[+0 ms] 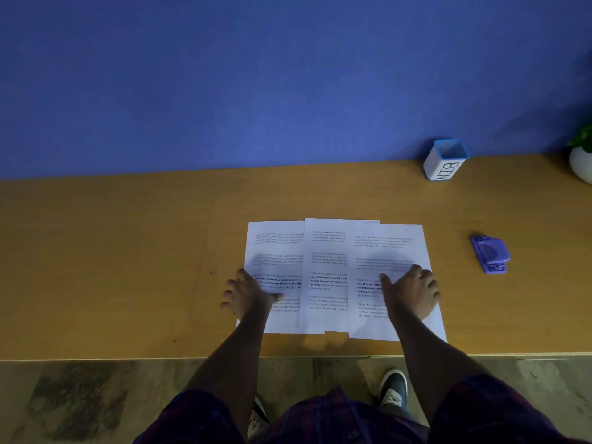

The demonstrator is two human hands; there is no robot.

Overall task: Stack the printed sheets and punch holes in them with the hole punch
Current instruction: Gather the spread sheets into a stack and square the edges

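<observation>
Wooden desk (128, 251): my left hand (246, 294) and right hand (411, 293), fingers spread, press the fanned printed sheets (330, 277); best slide inward evenly, squaring edges.

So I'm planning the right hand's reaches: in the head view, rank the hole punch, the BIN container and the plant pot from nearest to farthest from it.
From the right hand:
1. Hole punch, on the desk just to its right.
2. BIN container, farther back by the blue wall.
3. Plant pot, at the far right edge, partly out of frame.
</observation>
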